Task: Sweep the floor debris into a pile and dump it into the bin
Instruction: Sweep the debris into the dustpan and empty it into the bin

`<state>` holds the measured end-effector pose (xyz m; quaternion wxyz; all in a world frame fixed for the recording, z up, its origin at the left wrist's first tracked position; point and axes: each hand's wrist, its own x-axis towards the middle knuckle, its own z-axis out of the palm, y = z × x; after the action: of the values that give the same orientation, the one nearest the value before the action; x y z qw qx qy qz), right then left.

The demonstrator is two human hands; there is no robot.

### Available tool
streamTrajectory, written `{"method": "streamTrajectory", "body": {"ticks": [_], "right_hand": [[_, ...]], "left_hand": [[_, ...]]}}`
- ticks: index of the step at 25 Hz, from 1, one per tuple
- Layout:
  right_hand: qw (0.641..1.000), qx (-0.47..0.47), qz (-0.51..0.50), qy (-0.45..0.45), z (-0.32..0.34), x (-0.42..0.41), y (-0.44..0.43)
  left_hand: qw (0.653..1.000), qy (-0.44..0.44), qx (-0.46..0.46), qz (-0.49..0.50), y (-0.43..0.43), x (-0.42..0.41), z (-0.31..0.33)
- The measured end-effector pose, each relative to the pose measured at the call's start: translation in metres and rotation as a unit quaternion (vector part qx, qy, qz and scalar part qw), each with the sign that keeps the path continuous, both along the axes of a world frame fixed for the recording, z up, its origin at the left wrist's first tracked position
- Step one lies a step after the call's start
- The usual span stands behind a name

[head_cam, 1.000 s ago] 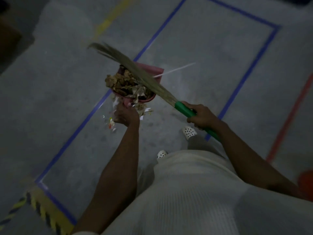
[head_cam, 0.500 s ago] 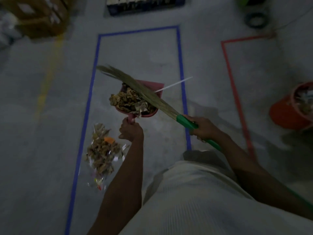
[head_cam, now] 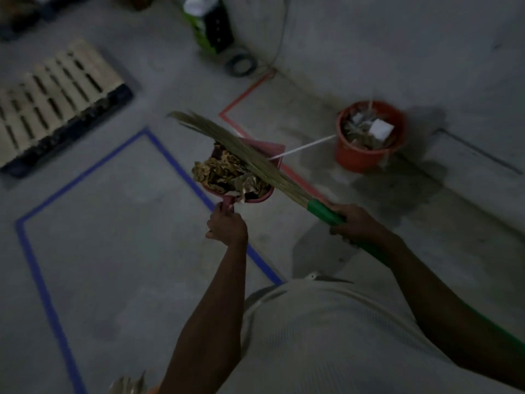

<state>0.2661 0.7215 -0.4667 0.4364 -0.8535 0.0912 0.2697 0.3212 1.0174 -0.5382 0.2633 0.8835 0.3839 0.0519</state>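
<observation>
Pink plastic dustpan [head_cam: 273, 150], heaped with crumpled brown-gold debris [head_cam: 224, 172], gripped at its stub handle by the left hand [head_cam: 227, 229], up off the grey floor [head_cam: 119, 251]. Straw broom [head_cam: 244, 152] laid across the heap, green shaft clenched in the right hand [head_cam: 356, 223]. Orange bin [head_cam: 360, 159] beyond, well apart, part full.

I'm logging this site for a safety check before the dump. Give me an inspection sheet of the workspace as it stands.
Surface: grey concrete floor, blue and red tape lines.
Job's things: pink dustpan full of debris, broom laid across it; orange bin ahead, part full.
Clutter: loose scraps at bottom edge.
Grippers: left hand grips dustpan handle; right hand grips broom handle.
Cables: coil by the wall.
Surroundings: wooden pallet, green-black unit.
</observation>
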Motion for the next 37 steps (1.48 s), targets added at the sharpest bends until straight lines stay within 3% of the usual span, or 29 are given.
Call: {"method": "streamTrajectory", "body": {"ticks": [11, 17, 26, 31, 37], "right_hand": [[0.946, 0.014, -0.322, 0.044, -0.005, -0.036, -0.096], [0.929, 0.006, -0.368, 0.043, -0.012, 0.02, -0.119], [0.903, 0.015, -0.426, 0.06, -0.034, 0.157, -0.142], [0.881, -0.003, -0.466, 0.084, -0.085, 0.214, -0.167], [0.855, -0.009, -0.509, 0.096, -0.224, 0.299, -0.208]], "left_hand": [[0.952, -0.001, -0.046, -0.301, -0.189, 0.12, -0.005], [0.928, -0.012, -0.079, -0.364, -0.245, 0.203, -0.014], [0.887, 0.019, -0.052, -0.458, -0.295, 0.371, -0.039], [0.85, 0.063, 0.044, -0.522, -0.352, 0.435, -0.101], [0.795, 0.102, 0.165, -0.575, -0.46, 0.511, -0.252]]}}
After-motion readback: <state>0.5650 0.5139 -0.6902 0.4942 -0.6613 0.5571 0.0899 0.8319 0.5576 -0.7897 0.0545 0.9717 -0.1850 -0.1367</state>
